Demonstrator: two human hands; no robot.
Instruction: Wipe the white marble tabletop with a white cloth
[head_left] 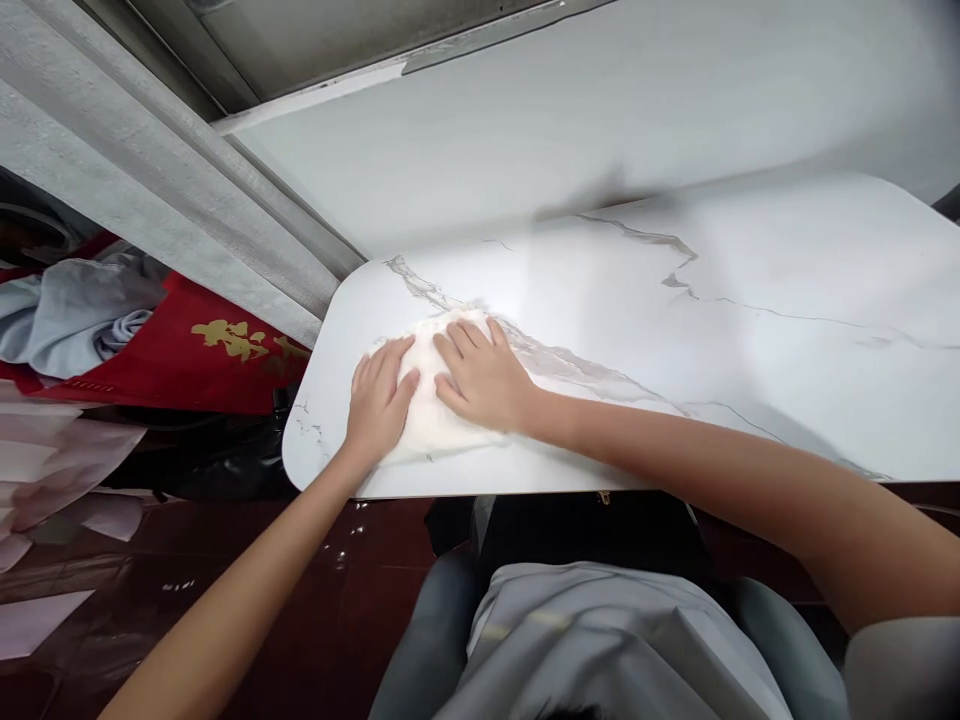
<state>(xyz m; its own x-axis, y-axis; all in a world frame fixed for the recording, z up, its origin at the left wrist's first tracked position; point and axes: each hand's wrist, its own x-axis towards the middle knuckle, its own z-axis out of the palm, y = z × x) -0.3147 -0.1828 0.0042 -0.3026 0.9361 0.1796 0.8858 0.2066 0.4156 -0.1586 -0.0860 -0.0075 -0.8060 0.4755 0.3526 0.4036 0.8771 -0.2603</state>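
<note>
Just left of the frame's centre, the left hand (379, 400) and right hand (486, 378), fingers loosely spread, press the fluffy white cloth (441, 428) against the surface (765, 255), probably keeping it flat.

Worktop (787, 370): passage right of right hand (487, 380), beyond forearm (675, 450). Wall (525, 130) blocks far side; grey column (150, 180), far-left corner.

Indoors: home or shop, we cannot tell
Table (750, 380): white, marble-patterned, against a wall (487, 150)
Bag (195, 355): red, holding cloth (90, 300)
Floor (300, 600): shiny tiles
</note>
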